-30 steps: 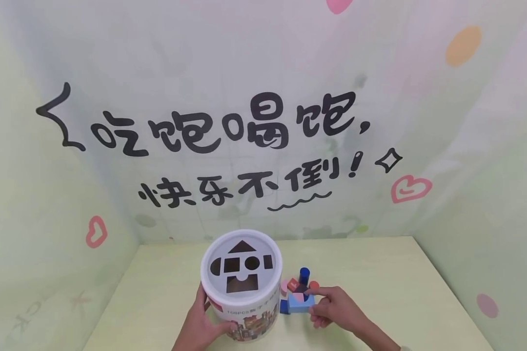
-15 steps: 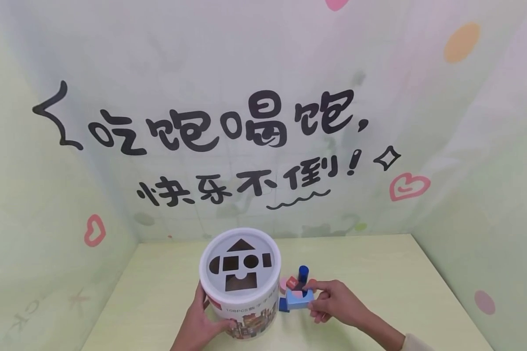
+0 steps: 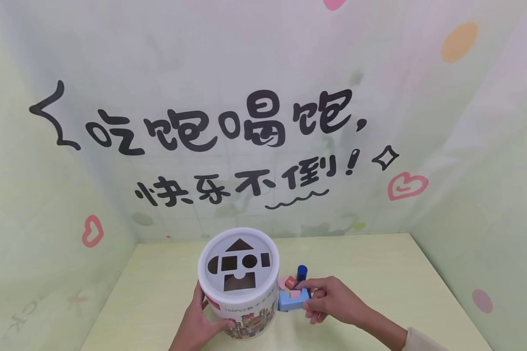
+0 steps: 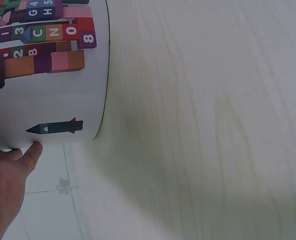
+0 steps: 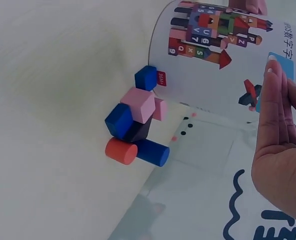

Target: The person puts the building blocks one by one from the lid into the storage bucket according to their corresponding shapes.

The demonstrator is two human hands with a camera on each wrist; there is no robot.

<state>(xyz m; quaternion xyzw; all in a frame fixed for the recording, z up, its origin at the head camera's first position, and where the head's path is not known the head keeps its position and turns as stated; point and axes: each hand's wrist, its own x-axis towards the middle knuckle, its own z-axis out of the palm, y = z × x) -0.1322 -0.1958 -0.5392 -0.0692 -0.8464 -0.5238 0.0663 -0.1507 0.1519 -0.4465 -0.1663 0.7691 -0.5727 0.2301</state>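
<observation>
A white bucket (image 3: 251,318) with printed toy blocks on its side stands at the front middle, its lid (image 3: 263,286) cut with several shaped holes. My left hand (image 3: 202,321) grips its left side, thumb across the front; the left wrist view shows fingertips (image 4: 35,150) against the bucket's edge. Just right of the bucket, my right hand (image 3: 334,298) pinches a light blue arch block (image 3: 290,301) between thumb and forefinger. In the right wrist view that block (image 5: 285,66) is partly hidden behind the fingers and overlaps the bucket's printed wall.
Behind the held block lie a blue cylinder (image 3: 302,272) and a red block (image 3: 291,282). The right wrist view shows pink blocks (image 5: 139,105), a blue cube (image 5: 146,78) and an orange-red cylinder (image 5: 121,151) clustered beside the bucket. Printed walls (image 3: 263,214) enclose the table (image 3: 369,263).
My right hand has lifted the light blue arch block slightly and brought it left, closer to the bucket. The left hand keeps its grip, and the head view has shifted a little.
</observation>
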